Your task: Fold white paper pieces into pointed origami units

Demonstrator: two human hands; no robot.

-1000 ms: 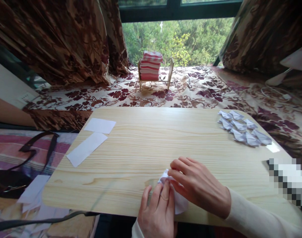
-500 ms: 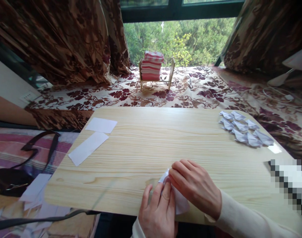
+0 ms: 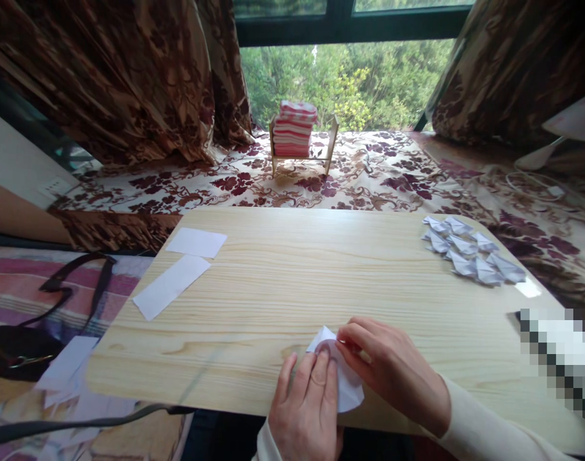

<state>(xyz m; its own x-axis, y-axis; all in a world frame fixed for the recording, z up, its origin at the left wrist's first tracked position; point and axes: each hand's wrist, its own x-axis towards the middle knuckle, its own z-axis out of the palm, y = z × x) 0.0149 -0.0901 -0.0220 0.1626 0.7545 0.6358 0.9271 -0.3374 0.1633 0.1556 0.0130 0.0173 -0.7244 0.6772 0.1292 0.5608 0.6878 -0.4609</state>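
Note:
A white sheet of paper, with a folded pointed top, lies near the front edge of the wooden table. My left hand rests flat on its left part, fingers stretched out and pressing it to the tabletop. At the paper's upper right edge, the thumb and fingers of my right hand are pinched together on the fold. Part of the paper is hidden beneath the left fingers.
Two white paper strips lie at the table's left. Several folded paper pieces sit together at the far right. Beside them is a pixelated object. More loose paper lies off the table, near a dark bag.
My right hand has shifted slightly right and down, uncovering more of the paper's top fold. My left hand stays almost in place.

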